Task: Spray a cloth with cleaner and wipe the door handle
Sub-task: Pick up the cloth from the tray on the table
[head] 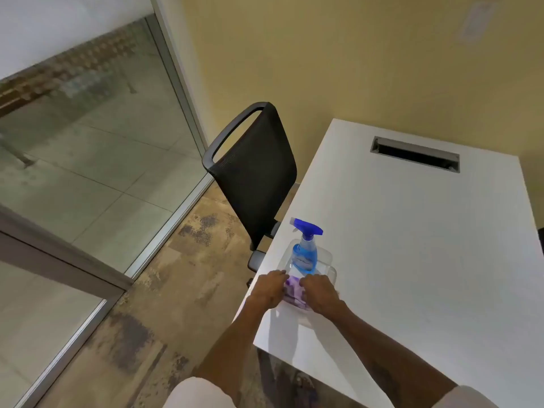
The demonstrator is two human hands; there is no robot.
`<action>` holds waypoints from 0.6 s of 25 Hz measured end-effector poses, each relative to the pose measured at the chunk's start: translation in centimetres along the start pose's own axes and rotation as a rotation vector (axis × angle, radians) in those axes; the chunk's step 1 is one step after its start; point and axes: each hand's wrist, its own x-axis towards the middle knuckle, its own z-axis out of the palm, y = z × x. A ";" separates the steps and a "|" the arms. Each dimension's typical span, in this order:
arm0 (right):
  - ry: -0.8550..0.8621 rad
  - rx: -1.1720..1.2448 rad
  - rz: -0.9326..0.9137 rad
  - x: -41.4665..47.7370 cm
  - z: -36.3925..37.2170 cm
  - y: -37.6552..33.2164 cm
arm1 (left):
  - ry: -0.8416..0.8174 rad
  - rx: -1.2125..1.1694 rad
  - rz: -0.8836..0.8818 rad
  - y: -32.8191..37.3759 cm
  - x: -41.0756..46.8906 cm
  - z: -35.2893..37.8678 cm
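Both forearms reach from the bottom edge onto the white worktop (pixel 412 245). Left hand (pixel 269 288) and right hand (pixel 321 293) close their fingers on a purple cloth (pixel 293 293) inside a clear tray (pixel 329 270) near the worktop's left edge. Behind the cloth, a blue spray bottle (pixel 305 254) stands upright in the tray.

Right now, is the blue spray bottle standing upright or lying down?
Upright: the blue plastic spray bottle stands in the clear plastic tray, trigger head on top.
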 end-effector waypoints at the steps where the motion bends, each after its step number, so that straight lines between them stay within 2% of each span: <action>1: -0.013 -0.042 -0.014 0.6 0.6 -0.1 | -0.016 0.006 -0.011 0.1 0.6 0.4; 5: -0.112 -0.081 -0.016 2.1 1.6 -0.3 | -0.102 -0.153 -0.115 0.7 2.3 2.2; 8: -0.105 -0.123 -0.054 2.9 2.2 0.1 | -0.155 -0.160 -0.235 0.7 3.2 3.2; 15: -0.048 -0.079 -0.051 3.5 3.5 0.8 | -0.070 -0.043 -0.138 0.7 4.3 4.1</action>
